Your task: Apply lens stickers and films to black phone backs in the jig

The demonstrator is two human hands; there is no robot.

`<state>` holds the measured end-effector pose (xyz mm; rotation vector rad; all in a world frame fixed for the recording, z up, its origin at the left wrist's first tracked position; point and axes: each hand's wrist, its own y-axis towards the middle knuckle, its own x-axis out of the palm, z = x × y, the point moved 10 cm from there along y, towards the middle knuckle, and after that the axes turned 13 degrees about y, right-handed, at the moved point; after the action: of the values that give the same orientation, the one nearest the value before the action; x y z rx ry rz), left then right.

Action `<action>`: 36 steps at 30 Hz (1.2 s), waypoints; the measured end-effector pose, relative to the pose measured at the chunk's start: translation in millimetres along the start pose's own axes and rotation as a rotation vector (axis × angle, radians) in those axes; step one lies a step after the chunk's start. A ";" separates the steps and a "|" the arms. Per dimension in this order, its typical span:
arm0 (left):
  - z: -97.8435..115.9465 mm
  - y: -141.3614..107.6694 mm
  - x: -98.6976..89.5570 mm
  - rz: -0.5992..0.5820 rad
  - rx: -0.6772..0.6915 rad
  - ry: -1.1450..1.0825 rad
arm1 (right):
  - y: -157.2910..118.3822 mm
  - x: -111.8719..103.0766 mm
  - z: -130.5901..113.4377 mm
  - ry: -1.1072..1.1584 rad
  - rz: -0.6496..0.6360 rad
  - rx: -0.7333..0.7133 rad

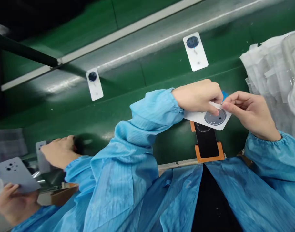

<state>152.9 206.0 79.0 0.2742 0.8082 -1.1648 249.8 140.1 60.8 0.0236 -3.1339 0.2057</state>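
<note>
A white phone-shaped panel (pixel 194 116) with a grey camera area is tilted in my left hand (pixel 200 96), whose thumb presses on the camera area. My right hand (pixel 252 111) pinches at the panel's upper right corner, where a small blue piece (pixel 224 95) shows between the two hands. What the right fingertips grip is too small to make out. Below the panel, a black phone-shaped part (pixel 207 143) lies in an orange holder (pixel 210 159) near the table's front edge.
White panels lie farther back at the right (pixel 199 59) and left (pixel 96 90). Stacked white packaging (pixel 266 67) and a clear tray (pixel 291 58) are at the right. At the lower left, a co-worker's hands hold a grey panel (pixel 19 175) and reach across the green table (pixel 128 112).
</note>
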 end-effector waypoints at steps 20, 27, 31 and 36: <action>35.8 -91.2 -54.1 0.802 0.376 -0.179 | -41.8 21.2 -108.8 -0.115 0.088 -1.022; 18.9 -69.9 -37.8 0.622 0.001 -0.370 | -18.8 6.8 -64.6 -0.005 0.123 -0.449; -20.6 -28.0 34.3 0.061 -0.178 -0.323 | -12.6 9.6 31.6 0.200 0.000 0.119; -43.7 -6.0 69.5 -0.176 -0.255 0.277 | -26.1 12.1 99.0 0.194 -0.032 0.403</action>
<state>140.1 179.9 2.0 0.1562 1.2337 -1.1872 238.1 101.1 -33.9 0.0500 -2.8433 0.7820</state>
